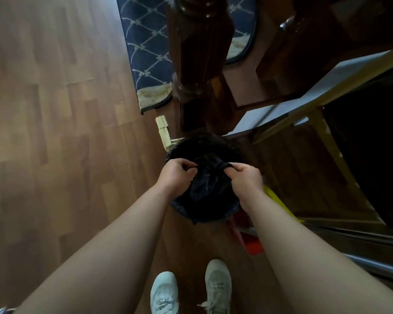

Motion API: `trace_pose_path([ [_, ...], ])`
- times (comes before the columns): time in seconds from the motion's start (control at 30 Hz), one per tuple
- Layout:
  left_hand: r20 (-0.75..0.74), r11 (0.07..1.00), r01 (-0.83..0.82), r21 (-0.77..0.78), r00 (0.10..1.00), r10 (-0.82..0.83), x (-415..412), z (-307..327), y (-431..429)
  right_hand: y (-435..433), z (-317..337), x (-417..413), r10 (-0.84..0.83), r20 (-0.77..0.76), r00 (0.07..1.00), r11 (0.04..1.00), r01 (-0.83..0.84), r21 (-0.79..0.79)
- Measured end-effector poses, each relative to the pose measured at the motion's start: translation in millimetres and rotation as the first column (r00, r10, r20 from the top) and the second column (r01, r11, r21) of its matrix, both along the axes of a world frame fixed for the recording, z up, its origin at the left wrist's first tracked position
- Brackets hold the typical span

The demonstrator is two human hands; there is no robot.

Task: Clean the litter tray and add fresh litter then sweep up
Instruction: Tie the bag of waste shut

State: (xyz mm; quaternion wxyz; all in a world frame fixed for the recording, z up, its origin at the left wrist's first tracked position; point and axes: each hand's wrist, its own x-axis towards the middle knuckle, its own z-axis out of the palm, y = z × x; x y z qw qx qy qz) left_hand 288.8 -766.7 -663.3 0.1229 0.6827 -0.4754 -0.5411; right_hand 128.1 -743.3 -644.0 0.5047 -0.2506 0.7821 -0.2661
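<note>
Two grips (177, 176) (246, 179) at bag (205, 189) edge

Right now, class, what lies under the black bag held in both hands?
A round, black-lined bin stands under the black bag, pinched by the left hand and right hand. The bin's contents are hidden by the bag.

Floor (55, 132): wood planks, smooth, low sheen. Rug (145, 53): woven cloth, matt, flat surface. Post (200, 41): dark turned wood, glossy varnish. Bin bag (204, 186): thin black plastic, crumpled, faint shine on folds. Shoes (166, 293): pale cloth uppers, matt, cloth laces. Tube (377, 266) at right: looks metal, smooth, dull gleam.
</note>
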Motion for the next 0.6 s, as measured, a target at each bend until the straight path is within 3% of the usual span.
trace_pose_path([
  [0.13, 0.054, 0.998, 0.058, 0.032, 0.997, -0.060, -6.0, -38.1, -4.0, -2.9, -35.8, 1.3, 0.031, -0.046, 0.998, 0.999, -0.029, 0.042],
  [0.33, 0.084, 0.979, 0.171, 0.111, 0.980, -0.180, -6.4, -71.8, -7.8, -14.2, -70.7, -1.6, 0.220, -0.091, 0.971, 0.969, -0.206, 0.140],
  [0.5, -0.001, 0.987, 0.100, 0.127, 0.995, -0.101, 3.9, -57.0, -4.8, -7.0, -62.7, 6.7, 0.232, -0.051, 0.971, 0.965, -0.223, 0.138],
  [0.6, -0.061, 0.996, -0.043, 0.077, 0.997, 0.048, 12.8, -31.8, 5.2, 0.9, -40.9, 18.3, 0.231, -0.023, 0.973, 0.969, -0.228, 0.090],
])
